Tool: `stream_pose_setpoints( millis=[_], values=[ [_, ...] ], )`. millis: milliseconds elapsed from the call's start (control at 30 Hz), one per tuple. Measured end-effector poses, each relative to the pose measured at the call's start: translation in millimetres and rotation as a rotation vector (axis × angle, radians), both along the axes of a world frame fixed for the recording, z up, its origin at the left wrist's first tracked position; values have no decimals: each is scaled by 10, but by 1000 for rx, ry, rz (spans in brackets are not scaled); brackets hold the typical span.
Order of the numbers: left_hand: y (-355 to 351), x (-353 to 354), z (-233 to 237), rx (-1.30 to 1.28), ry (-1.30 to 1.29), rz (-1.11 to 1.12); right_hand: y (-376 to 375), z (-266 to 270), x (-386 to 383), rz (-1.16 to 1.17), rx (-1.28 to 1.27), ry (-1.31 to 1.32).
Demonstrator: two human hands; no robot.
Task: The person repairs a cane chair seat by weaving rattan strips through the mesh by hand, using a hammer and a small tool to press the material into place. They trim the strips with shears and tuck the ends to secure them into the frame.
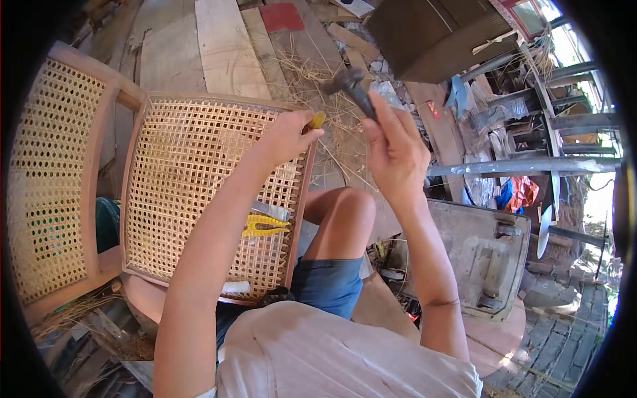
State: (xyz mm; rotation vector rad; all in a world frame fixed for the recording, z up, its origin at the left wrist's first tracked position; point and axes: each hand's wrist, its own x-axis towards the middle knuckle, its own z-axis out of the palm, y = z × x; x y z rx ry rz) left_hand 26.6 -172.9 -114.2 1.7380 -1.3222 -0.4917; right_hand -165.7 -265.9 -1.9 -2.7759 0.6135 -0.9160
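A wooden chair frame with a woven cane seat (192,152) lies across my lap. At the seat's far right corner, my left hand (292,137) is closed on a small yellow-handled tool (318,120). My right hand (398,149) grips a hammer (352,89), raised to the right of the seat with its dark head up. On the cane near the right edge rest yellow-handled pliers (267,226) and, just above them, a grey metal tool (271,211). A small white roll (235,287) sits at the seat's near edge.
The woven chair back (56,179) stands at the left. Wooden boards (229,50) and loose cane strips cover the floor ahead. A dark cabinet (438,40) is at the upper right, with a worn grey panel (471,259) and cluttered metal bars (531,166) at the right.
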Motion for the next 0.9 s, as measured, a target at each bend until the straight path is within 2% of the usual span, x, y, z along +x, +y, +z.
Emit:
stream_pose_setpoints(
  millis=[67, 133, 167, 267, 300, 433, 500, 600, 667, 700, 733, 767, 800, 900],
  values=[
    [-5, 1, 20, 73, -1, -47, -17, -30, -43, -2, -79, -32],
    [16, -55, 14, 15, -32, -35, -52, 86, -69, -61, -86, 246],
    [27, -35, 4, -40, -60, -5, -2, 126, -59, -76, 35, 109],
    [19, -30, 15, 0, -29, -18, 2, -113, -52, -7, -29, -13],
    [15, -31, 32, 2, -32, -26, 6, -111, -39, -15, -93, 205],
    [32, -12, 33, 28, -12, -35, 21, -7, -45, -3, -67, 52],
    [79, -18, 9, 11, -12, -41, 65, -89, -60, -15, -15, 196],
    [132, 138, -53, 85, -53, -68, 152, -138, -110, 35, 16, 159],
    [259, 303, -300, -65, 26, 27, 551, -195, -170, 24, 281, 93],
    [358, 409, -332, -59, 25, 36, 762, -283, -245, 181, 232, 122],
    [465, 497, -350, 64, -8, 126, 1026, -345, -284, 292, 283, 265],
    [518, 542, -358, 187, -43, 211, 1301, -551, -332, 434, 446, 337],
    [520, 554, -361, 192, -47, 208, 1589, -667, -344, 517, 640, 437],
    [546, 465, -392, 200, -4, 162, 2314, -1214, -399, 636, 727, 495]
  ],
)
